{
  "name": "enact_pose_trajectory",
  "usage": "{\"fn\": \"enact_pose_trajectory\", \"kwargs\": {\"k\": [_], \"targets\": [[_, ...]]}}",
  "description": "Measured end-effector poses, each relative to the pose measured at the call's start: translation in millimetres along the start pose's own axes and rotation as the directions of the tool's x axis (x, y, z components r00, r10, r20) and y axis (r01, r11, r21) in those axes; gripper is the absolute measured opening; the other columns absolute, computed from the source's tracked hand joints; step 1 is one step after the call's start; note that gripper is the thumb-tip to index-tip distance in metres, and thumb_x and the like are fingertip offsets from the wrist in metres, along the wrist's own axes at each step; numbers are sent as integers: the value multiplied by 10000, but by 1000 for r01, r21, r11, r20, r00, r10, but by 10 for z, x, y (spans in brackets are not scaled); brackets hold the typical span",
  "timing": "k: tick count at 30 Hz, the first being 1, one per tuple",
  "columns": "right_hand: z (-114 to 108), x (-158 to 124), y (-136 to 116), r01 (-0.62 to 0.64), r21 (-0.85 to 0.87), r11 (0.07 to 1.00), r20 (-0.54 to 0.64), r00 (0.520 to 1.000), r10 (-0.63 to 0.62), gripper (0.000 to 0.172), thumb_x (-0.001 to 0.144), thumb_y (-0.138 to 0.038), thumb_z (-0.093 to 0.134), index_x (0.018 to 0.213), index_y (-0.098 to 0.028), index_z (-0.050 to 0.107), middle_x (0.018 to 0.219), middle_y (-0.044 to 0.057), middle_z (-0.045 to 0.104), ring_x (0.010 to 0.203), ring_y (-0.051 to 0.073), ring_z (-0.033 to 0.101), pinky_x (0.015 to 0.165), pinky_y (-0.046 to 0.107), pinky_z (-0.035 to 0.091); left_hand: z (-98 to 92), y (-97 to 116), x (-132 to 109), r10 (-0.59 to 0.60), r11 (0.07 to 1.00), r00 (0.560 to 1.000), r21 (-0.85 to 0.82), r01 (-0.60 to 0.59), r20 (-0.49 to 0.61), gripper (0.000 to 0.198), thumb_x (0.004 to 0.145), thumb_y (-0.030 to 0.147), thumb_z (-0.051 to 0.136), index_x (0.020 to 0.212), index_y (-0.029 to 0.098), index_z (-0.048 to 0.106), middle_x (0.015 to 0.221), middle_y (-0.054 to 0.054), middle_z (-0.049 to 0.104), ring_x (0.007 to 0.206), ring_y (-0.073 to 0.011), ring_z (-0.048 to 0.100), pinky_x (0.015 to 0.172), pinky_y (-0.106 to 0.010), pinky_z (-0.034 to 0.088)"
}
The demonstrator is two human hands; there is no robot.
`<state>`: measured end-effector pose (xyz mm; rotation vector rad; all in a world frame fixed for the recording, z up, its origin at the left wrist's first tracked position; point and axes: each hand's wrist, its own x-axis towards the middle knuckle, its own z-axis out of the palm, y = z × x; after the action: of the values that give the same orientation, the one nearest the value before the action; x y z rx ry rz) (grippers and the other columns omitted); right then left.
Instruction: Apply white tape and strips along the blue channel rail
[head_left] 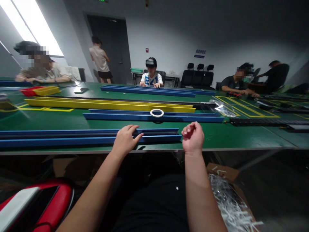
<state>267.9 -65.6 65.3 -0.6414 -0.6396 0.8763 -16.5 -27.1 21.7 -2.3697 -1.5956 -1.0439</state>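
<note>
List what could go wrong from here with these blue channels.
The nearest blue channel lies close to the front edge of the table, so a tug might tip it off. The curled right hand, beside that channel's end, could knock it. The white ring appears perched on the blue channel behind; a bump might dislodge it.

White shirt [151, 79]: blue "EZ", rest unclear | wall sign [200, 51]: Chinese characters, blurred | green lit sign [101, 0]: cut off
</note>
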Motion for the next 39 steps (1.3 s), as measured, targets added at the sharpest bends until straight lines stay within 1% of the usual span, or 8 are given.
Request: {"fn": "enact_pose_trajectory", "kwargs": {"k": [2,5,8,14,21,27,35,39], "targets": [[42,-16,208,114,-333,936,65,993,-98,237,867,-414,525,742,-215,500,581,-65,483,529,101,459,535,230,374,-32,-107,30,-15,996,999,88,12,33,507,870,595,509,1237,256,598,1219,-90,638,1141,-284,563,992,-422,419],[38,-49,454,328,-763,557,295,943,-151,232,897,-386,506,797,-201,602,772,9,630,751,147,565,748,289,438,-15,-190,46,-39,980,994,198,18,99,550,886,643,427,1235,257,607,1190,-88,654,1118,-287,571,964,-420,404],[24,-103,599,505,-832,229,502,862,-76,220,928,-334,474,963,-219,657,1018,48,674,998,187,569,949,350,388,34,-201,36,-50,961,990,277,12,130,588,892,669,371,1191,238,636,1123,-105,669,1093,-294,573,945,-421,384],[42,-193,743,585,-809,-52,579,809,97,273,944,-358,492,1167,-280,627,1269,54,612,1216,224,486,1109,505,210,31,-216,23,-6,956,982,289,-50,191,720,799,767,430,1226,216,611,1092,-126,657,1072,-303,562,947,-412,360],[89,-137,718,585,-803,-117,561,807,182,313,967,-403,446,1219,-283,587,1297,69,599,1219,219,499,1121,572,152,41,-203,1,-5,952,989,303,-41,148,756,777,804,413,1193,207,621,1085,-132,654,1054,-306,562,941,-412,362],[329,237,828,562,-816,-131,529,819,219,313,973,-369,416,1194,-248,601,1203,75,640,1110,204,581,977,360,412,45,-200,-6,-7,954,992,297,-31,125,737,766,804,436,1167,219,636,1079,-130,653,1030,-306,569,929,-415,368],[759,753,1246,603,-775,-188,521,779,349,450,888,-226,533,1336,-244,492,1331,83,546,1120,225,581,952,336,449,54,-228,-10,7,960,996,278,-33,94,723,763,796,455,1162,220,634,1030,-119,657,1021,-299,572,932,-416,375],[790,816,1345,544,-803,-244,441,817,371,425,914,-146,420,1315,-258,507,1273,95,552,1052,217,607,895,342,470,54,-243,-7,10,963,995,267,-37,99,719,769,794,448,1159,218,633,1028,-118,658,1029,-299,573,932,-417,376]]}}
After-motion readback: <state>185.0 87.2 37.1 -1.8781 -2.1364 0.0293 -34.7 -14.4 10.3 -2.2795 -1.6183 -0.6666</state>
